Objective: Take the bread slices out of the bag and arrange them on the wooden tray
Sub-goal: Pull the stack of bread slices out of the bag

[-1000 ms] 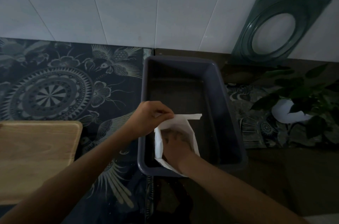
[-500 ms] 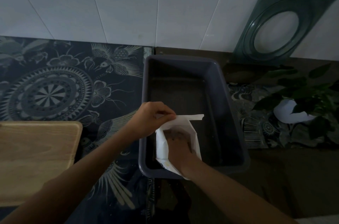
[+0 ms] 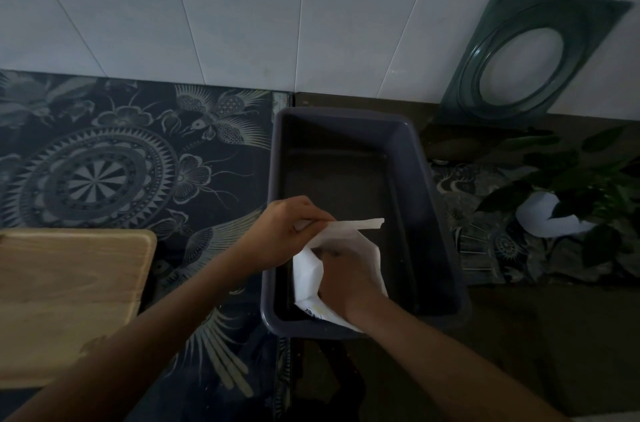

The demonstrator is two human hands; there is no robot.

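Note:
A white paper bag [image 3: 310,274] stands inside a dark grey plastic tub [image 3: 420,158], near the tub's front end. My left hand [image 3: 289,226] pinches the bag's upper rim and holds its mouth apart. My right hand [image 3: 341,278] is reached down into the bag, with the fingers hidden by the paper. No bread slice shows. The wooden tray [image 3: 69,297] lies bare at the left, on the patterned mat.
A dark mat with a mandala and bird pattern [image 3: 104,176] covers the counter at left. A green frame with an oval hole [image 3: 526,58] leans on the tiled wall at the back right. A leafy plant in a white pot [image 3: 550,217] stands right of the tub.
My right hand has shifted slightly inside the bag while the left keeps its pinch on the rim. Bag, tub and tray stay where they were.

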